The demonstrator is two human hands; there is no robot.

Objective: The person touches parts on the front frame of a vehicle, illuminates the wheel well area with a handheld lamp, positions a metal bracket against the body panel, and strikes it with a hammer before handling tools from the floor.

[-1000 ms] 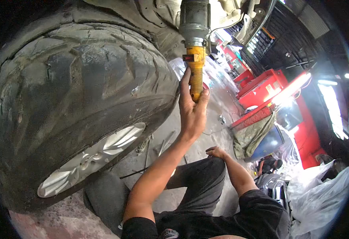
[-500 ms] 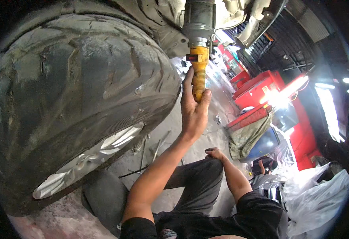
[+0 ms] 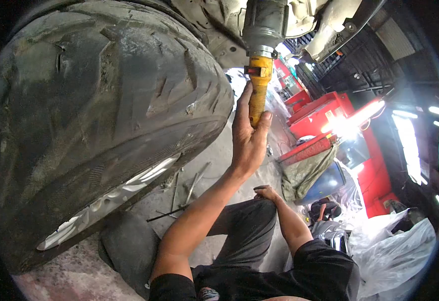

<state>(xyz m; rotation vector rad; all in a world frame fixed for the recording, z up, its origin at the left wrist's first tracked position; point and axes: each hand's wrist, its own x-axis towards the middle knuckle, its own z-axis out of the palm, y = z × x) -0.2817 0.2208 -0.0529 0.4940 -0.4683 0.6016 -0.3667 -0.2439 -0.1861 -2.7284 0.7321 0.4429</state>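
My left hand [image 3: 249, 145] is wrapped round the ribbed yellow handle [image 3: 258, 98] of a tool, with one finger stretched along its left side and the thumb on the right. A red switch shows on the handle. Above it, a metal collar joins a dark grey cylinder [image 3: 265, 25] that runs out of the top of the view. Left of the tool stands a large worn tyre [image 3: 109, 90] with a silver wheel [image 3: 111, 203]. My right hand [image 3: 266, 192] rests on my raised knee, holding nothing, with its fingers loosely apart.
Pale vehicle bodywork [image 3: 227, 47] hangs overhead. Thin rods [image 3: 195, 180] lie on the floor by the wheel. To the right are a red cabinet [image 3: 319, 118], a draped cloth [image 3: 307, 173], a blue drum [image 3: 327, 183], a crouching person [image 3: 324, 209] and plastic sheeting [image 3: 395, 251].
The tool and my left hand have shifted slightly right in the view, while the background has moved left. The tyre fills more of the view. My right hand stays on the knee.
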